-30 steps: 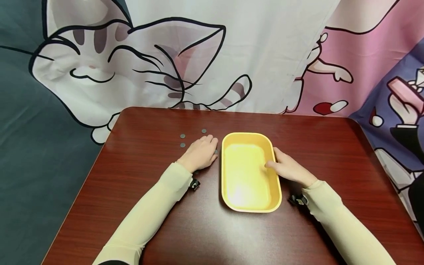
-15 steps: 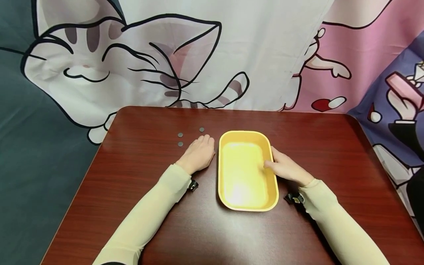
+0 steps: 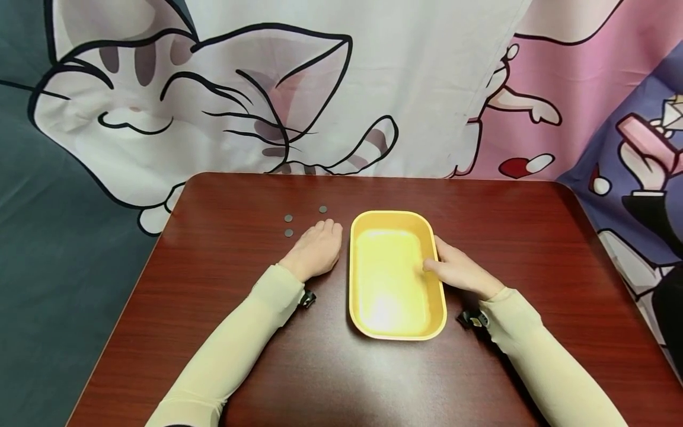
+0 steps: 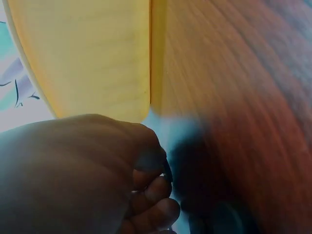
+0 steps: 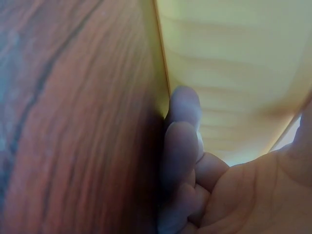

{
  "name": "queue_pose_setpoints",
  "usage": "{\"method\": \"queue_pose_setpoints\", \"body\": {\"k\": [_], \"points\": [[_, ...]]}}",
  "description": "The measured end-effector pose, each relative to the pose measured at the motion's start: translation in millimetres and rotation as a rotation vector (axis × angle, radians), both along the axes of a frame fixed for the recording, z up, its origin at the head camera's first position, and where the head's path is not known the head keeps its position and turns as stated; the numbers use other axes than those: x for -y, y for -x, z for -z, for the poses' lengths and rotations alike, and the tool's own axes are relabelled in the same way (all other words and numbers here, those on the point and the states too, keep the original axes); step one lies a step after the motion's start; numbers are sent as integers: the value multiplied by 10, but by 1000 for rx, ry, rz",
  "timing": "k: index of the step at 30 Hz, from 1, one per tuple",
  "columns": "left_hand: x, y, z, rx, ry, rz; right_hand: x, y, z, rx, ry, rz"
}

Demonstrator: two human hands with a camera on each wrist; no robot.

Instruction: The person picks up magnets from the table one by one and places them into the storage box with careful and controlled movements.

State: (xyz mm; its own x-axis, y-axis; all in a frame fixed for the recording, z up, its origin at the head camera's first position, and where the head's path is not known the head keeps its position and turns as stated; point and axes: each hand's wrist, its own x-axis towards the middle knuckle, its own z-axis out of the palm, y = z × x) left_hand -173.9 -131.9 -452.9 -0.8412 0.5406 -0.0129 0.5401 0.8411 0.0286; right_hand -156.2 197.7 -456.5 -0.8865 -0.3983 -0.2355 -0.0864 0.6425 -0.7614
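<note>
My left hand (image 3: 316, 249) is left of a yellow plastic tray (image 3: 395, 336), apart from its wall. In the left wrist view the fingers (image 4: 158, 190) are curled, and the dark edge of a small disc (image 4: 167, 170) shows at the thumb tip, pinched there. Three small grey coin-like discs (image 3: 289, 233) lie on the table beyond this hand. My right hand (image 3: 460, 267) grips the tray's right side, thumb over the rim inside, other fingers along the outer wall. In the right wrist view those fingers (image 5: 180, 151) are curled low against the wall near the tabletop.
The brown wood-grain table (image 3: 341, 385) ends at a far edge, behind which hangs a curtain (image 3: 427, 89) printed with cartoon figures. A dark wrist camera (image 3: 307, 298) sits under the left wrist, and another camera (image 3: 472, 320) under the right.
A disc visible beside my left thumb a second ago is no longer seen on the table; the fingers have closed there. The right hand keeps its hold on the tray. The head view has shifted slightly.
</note>
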Motion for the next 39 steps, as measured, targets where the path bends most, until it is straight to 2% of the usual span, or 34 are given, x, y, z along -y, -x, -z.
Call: {"method": "queue_pose_setpoints", "body": {"k": [4, 8, 12, 16, 20, 24, 30, 35, 39], "points": [[50, 4, -68, -52, -40, 30, 3, 2, 2, 15, 23, 1], [69, 17, -205, -136, -91, 67, -3, 7, 9, 13, 14, 9], [18, -7, -334, -156, -138, 86, -3, 8, 15, 5, -12, 13], [-103, -100, -416, -169, -172, 132, 4, 8, 14, 3, -7, 13], [-277, -249, -463, -195, -183, 197, 16, 11, 3, 3, 0, 8], [-468, -422, -474, -193, -172, 246, 25, 18, -5, -12, -25, 3], [-687, -632, -410, -202, -66, 316, 26, 14, -8, 2, -18, 7], [-813, -691, -344, -166, 22, 351, 20, 3, -6, -6, -12, 11], [-889, -687, -291, -94, 72, 351, 18, -4, 6, -18, -20, 15]]}}
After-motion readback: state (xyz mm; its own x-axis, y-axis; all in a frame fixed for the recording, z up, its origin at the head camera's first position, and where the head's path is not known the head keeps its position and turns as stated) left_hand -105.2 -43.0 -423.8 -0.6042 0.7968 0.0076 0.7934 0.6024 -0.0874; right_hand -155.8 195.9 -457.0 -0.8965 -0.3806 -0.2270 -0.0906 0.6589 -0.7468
